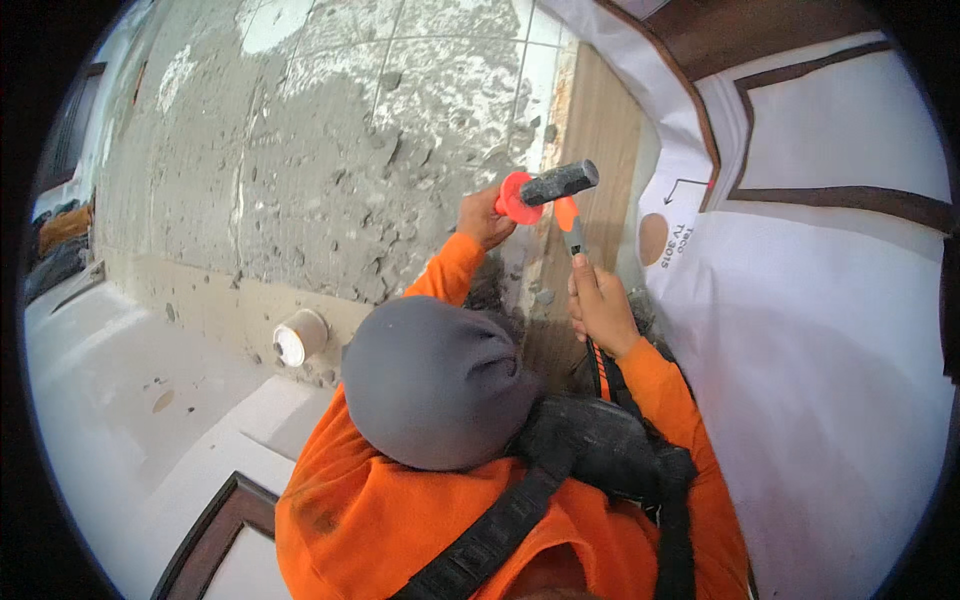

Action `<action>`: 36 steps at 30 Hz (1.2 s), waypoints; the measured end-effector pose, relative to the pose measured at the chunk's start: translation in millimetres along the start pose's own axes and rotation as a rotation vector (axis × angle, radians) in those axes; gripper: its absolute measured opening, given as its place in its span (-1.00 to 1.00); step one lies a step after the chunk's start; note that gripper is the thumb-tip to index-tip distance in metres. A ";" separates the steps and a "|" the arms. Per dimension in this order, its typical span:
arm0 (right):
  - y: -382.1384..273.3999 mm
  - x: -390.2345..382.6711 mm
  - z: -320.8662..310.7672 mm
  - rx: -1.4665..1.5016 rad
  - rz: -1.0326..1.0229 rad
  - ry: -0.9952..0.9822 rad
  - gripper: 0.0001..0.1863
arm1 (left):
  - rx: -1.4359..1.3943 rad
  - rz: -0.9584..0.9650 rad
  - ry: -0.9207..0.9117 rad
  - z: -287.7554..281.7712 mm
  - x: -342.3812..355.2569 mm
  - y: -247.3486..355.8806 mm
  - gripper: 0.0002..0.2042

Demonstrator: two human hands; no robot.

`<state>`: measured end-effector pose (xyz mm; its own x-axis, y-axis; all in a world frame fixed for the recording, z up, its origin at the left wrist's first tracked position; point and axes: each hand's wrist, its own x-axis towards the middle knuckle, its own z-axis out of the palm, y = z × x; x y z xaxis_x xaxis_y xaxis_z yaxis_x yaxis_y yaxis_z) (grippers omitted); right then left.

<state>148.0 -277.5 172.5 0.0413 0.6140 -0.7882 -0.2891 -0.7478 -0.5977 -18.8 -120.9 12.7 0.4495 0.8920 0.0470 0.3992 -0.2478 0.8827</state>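
My right hand [603, 310] is closed round the grey and orange handle of a hammer [572, 180]. Its dark, blocky head lies over a round red hand guard [511, 196], which appears to belong to a chisel. Behind that guard, my left hand [484, 218] is wrapped round the tool; the hammer head and guard hide most of it. Whether hammer and chisel touch, I cannot tell. Both hands are over the right edge of a tiled surface [455, 65] coated with grey mortar and broken crumbs. Orange sleeves cover my arms.
A wood-coloured strip [600, 120] runs along the tiles' right edge. Beside it hangs or lies a white sheet [800, 330] with brown bands. On the left are a small white round container [301, 338] and a brown frame [225, 535]. A rounded grey cloth-covered form [435, 385] fills the middle.
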 end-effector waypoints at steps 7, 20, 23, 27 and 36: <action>-47.5 -17.8 -14.9 0.347 -0.546 0.243 -0.44 | 0.048 0.044 -0.019 -10.6 -4.5 -11.2 -0.70; -46.4 -22.5 -10.1 0.169 -0.440 0.152 -0.42 | 0.056 0.088 -0.041 -17.9 -12.9 -22.8 -0.72; -35.3 -19.8 0.6 0.400 -0.661 0.235 -0.44 | 0.047 0.122 -0.059 -20.1 -14.5 -32.2 -0.72; 48.0 12.7 0.6 -0.200 -0.468 0.201 -0.44 | -0.141 0.109 -0.023 -13.6 -14.4 -15.1 -0.71; -36.1 -19.4 -2.6 0.047 -0.711 0.192 -0.48 | 0.009 0.130 -0.040 -31.9 -21.5 -30.8 -0.70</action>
<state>160.1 -263.1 208.9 0.3996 0.8881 -0.2271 -0.1702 -0.1715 -0.9704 -66.3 -120.4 -0.6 0.5296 0.8363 0.1421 0.3424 -0.3640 0.8662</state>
